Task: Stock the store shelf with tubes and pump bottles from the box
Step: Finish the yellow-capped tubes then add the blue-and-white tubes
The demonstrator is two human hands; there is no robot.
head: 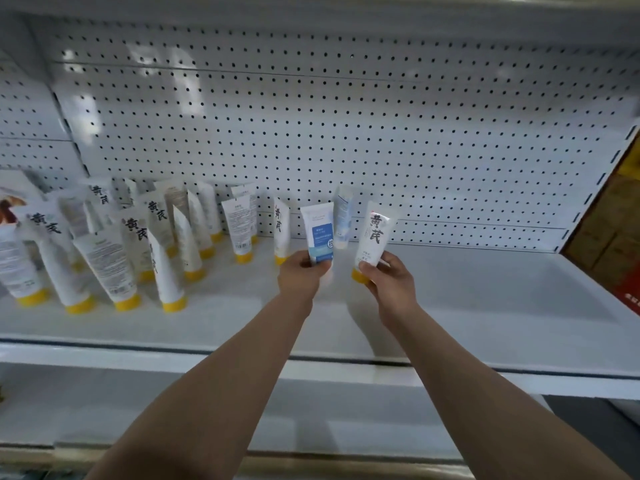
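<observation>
Both bare arms reach in over the white shelf (485, 306). The left hand (300, 276) grips a blue-and-white tube (318, 233) near its lower end, fingers curled round it, the tube standing upright above the fist. The right hand (389, 277) pinches a white tube with a yellow cap (375, 233) close to the cap, thumb in front and fingers wrapped behind, cap down and the tube leaning a little to the right. The two tubes are near each other but apart. Just behind and between them a pale blue tube (343, 220) stands at the pegboard back wall (381, 116). To the left, a crowd of white yellow-capped tubes (121, 244) stands cap-down on the shelf, many leaning, with one more such tube (281, 230) just left of the left hand. Brown cartons (613, 237) show past the shelf's right end.
</observation>
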